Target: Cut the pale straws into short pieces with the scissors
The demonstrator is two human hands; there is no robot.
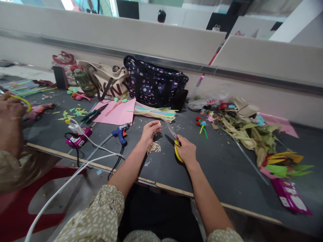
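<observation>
My right hand (186, 150) grips a pair of scissors (171, 131) by their yellow handles, with the blades pointing up and left, close to my left hand. The fingertips of my left hand (150, 130) are pinched together; whatever is between them is too small to make out. Just below that hand, a small pile of short beige cut pieces (154, 147) lies on the dark table (214, 174). Behind both hands is a bundle of pastel pipe cleaners (153, 111).
Left of me are a blue glue gun (121, 133), a magenta power strip (78, 137), dark-handled pliers (94, 113) and pink paper (123, 116). Bags (153, 82) line the partition. Dried husks (254, 134) lie right. A co-worker's hand (12, 114) holds a yellow-handled tool.
</observation>
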